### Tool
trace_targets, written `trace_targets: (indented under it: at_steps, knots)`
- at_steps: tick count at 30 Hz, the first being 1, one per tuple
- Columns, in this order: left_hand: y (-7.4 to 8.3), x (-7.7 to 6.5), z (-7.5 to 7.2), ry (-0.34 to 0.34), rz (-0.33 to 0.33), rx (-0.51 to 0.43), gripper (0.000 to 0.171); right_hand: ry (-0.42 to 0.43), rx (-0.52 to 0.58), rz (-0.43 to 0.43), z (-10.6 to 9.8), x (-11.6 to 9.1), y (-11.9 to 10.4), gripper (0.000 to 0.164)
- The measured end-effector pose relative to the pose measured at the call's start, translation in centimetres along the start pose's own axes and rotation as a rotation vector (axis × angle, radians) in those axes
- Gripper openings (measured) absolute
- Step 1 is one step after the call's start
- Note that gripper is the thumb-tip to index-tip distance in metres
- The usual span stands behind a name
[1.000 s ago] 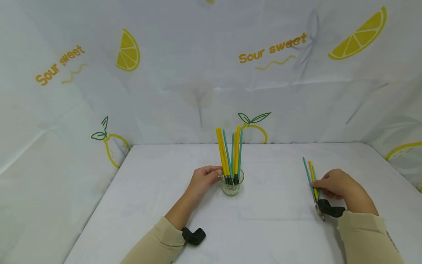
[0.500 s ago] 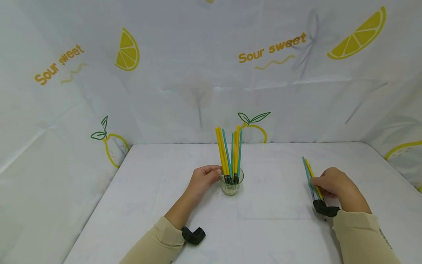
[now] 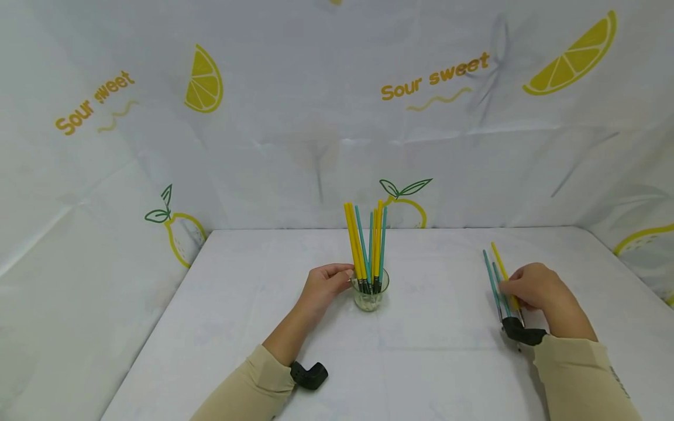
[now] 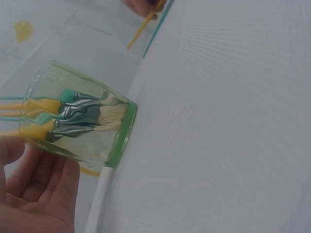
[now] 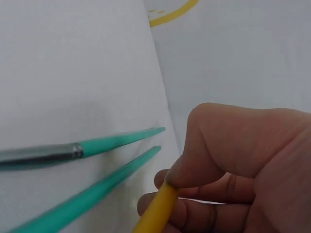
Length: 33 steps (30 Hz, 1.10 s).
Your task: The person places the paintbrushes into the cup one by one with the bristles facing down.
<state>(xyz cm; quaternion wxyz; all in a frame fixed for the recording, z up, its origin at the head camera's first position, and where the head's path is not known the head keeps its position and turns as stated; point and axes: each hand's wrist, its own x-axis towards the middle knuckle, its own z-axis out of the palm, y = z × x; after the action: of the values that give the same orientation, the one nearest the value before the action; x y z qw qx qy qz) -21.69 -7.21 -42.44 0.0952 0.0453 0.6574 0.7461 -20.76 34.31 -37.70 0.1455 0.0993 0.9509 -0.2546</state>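
Observation:
A clear greenish glass point(image 3: 367, 302) stands upright on the table, holding several yellow and teal paintbrushes point(image 3: 353, 240) with bristles down. My left hand point(image 3: 327, 286) holds the glass at its left side, thumb by the rim and fingers along the wall in the left wrist view. Over at the right, my right hand point(image 3: 539, 289) pinches a yellow paintbrush point(image 3: 498, 257) between thumb and fingers. Two teal paintbrushes point(image 5: 114, 141) lie beside it on the table, just left of that hand. Their bristle ends are partly hidden by the wrist camera in the head view.
The white-covered table point(image 3: 421, 374) reaches back to a white cloth point(image 3: 295, 117) printed with lemons and lettering. A black wrist camera point(image 3: 309, 376) sits on the left wrist, another point(image 3: 521, 333) on the right.
My right hand has drawn the yellow paintbrush up and away from the teal ones, which now lie apart from it. The left hand and the glass have stayed in place.

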Motion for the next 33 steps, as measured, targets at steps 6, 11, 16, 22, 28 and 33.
trace_targets:
  at_steps: [6,11,16,22,28,33]
  knots:
    - [-0.1,0.1,-0.1,-0.006,0.008,0.001,0.029,0.062,0.001,-0.086,-0.9,-1.2,-1.4,0.048]
    - [-0.2,0.1,-0.2,-0.006,0.013,0.001,0.030,0.169,-0.014,-0.176,-1.2,-2.4,-3.6,0.053]
    - [-0.2,0.1,-0.1,-0.001,0.012,-0.005,0.030,0.274,0.007,-0.209,-1.1,-3.6,-5.6,0.055]
    - [-0.1,0.2,0.0,-0.010,0.005,-0.012,0.030,0.374,0.066,-0.301,-0.5,-4.8,-7.9,0.048]
    - [-0.1,0.2,-0.1,0.003,0.003,-0.005,0.030,0.535,0.124,-0.448,1.0,-5.5,-10.9,0.029]
    - [0.1,0.0,0.0,0.004,-0.002,0.001,0.030,0.586,0.229,-0.534,2.1,-5.7,-13.4,0.017]
